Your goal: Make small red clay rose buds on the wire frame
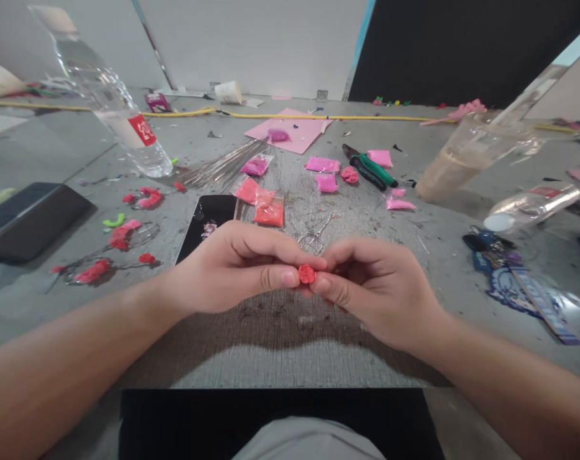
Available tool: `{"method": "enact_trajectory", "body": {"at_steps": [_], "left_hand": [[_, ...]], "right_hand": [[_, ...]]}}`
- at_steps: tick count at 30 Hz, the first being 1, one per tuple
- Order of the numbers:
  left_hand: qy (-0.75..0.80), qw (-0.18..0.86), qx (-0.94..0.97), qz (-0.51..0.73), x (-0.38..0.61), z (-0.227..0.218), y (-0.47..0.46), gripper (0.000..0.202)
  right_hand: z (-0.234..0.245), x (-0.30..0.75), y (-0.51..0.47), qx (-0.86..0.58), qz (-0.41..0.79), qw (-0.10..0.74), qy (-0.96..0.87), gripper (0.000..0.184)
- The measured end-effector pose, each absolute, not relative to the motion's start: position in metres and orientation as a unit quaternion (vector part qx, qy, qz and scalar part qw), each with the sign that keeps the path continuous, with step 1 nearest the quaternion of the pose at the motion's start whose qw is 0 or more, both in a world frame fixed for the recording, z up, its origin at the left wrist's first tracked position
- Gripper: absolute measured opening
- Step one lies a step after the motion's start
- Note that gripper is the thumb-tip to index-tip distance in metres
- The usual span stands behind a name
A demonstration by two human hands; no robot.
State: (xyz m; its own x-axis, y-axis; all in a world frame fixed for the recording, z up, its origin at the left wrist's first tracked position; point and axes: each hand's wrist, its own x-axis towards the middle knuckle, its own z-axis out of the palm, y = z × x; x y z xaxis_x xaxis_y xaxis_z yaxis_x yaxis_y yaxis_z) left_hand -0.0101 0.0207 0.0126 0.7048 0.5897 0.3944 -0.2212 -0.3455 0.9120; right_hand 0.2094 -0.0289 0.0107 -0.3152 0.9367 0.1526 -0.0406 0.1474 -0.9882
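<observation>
A small lump of red modelling clay (306, 275) with a folded, flower-like surface is pinched between both hands above the table (299, 358). My left hand (242, 265) grips it from the left with thumb and forefinger. From the other side, my right hand (376, 284) presses on it with its thumb and curled fingers. Just beyond the fingers lie small scissors (316, 237). Packets of orange-red clay (269, 209) rest behind my left hand, beside a dark phone (207, 220) partly covered by that hand.
On the left are wire pieces with red clay (93, 271), an upright water bottle (122, 118) and a black box-like object (36, 220). Behind lie thin metal wires (223, 165), pink packets (323, 165) and green-handled pliers (371, 167). To the right stand a cup (455, 160) and keys (494, 246).
</observation>
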Motion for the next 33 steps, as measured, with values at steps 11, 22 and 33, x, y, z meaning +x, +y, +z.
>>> {"method": "enact_trajectory", "body": {"at_steps": [11, 22, 33], "left_hand": [[0.08, 0.555, 0.751, 0.348, -0.009, 0.0114, 0.0214, 0.035], [0.073, 0.559, 0.757, 0.331, -0.0059, 0.0152, 0.0181, 0.032], [0.115, 0.264, 0.874, 0.391, -0.0084, 0.0159, 0.0187, 0.041]], "right_hand": [[0.0113, 0.2094, -0.0273, -0.36, 0.531, 0.454, -0.618, 0.029], [0.008, 0.2108, -0.0258, -0.368, 0.533, 0.432, -0.627, 0.033], [0.0119, 0.2164, -0.0317, -0.322, 0.576, 0.415, -0.626, 0.008]]}}
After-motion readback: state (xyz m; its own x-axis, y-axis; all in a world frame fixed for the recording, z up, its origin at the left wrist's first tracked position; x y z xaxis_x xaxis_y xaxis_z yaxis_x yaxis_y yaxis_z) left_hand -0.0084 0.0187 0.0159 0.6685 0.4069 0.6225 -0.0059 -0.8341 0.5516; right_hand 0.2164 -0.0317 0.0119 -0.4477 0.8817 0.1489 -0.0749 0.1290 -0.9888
